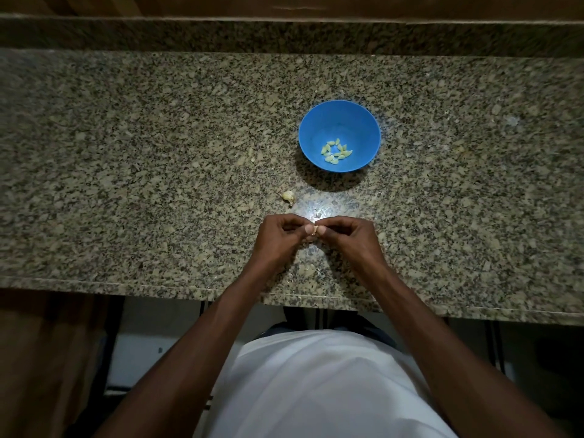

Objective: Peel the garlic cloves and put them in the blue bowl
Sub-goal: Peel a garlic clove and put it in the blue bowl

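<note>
Both hands, left hand point(281, 233) and right hand point(343, 233), pinch one clove point(315, 229); bowl point(316, 121) straight ahead, slightly right, right hand nearer.

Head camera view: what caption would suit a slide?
Both hands pinch a garlic clove above a granite counter; peeled cloves in blue bowl.

hands point(314, 230) pinching garlic clove point(315, 229), blue bowl point(339, 121)

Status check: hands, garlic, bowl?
Left hand and right hand pinching one clove. Peeled cloves in blue bowl. Another clove waits. Nothing obstructing.
</note>
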`<state>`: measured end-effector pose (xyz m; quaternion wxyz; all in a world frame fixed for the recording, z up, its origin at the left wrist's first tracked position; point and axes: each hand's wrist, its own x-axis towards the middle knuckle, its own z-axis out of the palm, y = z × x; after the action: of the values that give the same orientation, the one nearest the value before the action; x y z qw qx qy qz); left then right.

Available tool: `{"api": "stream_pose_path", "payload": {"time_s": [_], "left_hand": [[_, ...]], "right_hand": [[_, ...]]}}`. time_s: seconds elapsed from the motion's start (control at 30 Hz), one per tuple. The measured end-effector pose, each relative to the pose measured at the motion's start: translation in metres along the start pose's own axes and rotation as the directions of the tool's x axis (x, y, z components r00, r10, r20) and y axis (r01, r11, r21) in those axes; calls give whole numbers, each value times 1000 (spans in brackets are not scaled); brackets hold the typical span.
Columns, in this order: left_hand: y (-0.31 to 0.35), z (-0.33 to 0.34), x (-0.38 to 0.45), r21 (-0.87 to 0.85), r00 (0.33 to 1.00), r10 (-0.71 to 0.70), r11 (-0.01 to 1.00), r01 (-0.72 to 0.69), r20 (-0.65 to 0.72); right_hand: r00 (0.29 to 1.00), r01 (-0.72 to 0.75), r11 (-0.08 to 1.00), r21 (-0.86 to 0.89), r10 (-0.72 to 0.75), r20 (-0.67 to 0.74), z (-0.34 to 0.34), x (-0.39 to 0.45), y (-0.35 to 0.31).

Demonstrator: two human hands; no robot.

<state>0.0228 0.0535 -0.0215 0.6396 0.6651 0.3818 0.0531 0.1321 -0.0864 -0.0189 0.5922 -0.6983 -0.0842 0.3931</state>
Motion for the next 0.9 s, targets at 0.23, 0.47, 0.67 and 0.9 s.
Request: {"api": "stream_pose_path", "payload": {"time_s": [0.23,0.47,0.67,0.9], "left_hand": [[4,-3,-2,-138,998,-46,989,53,51],[3,10,-8,-158,1000,-9,987,13,27],[-1,6,-5,-60,995,88,995,-84,54],[3,9,-3,-232,999,-35,972,26,-33]], "right_hand": [[988,-146,974,175,133,82,-3,7,-1],[997,-60,990,127,53,57,1,6,3],[998,-61,993,99,62,-13,-2,6,-1],[998,26,988,-153,-33,-45,-2,11,-3]]}}
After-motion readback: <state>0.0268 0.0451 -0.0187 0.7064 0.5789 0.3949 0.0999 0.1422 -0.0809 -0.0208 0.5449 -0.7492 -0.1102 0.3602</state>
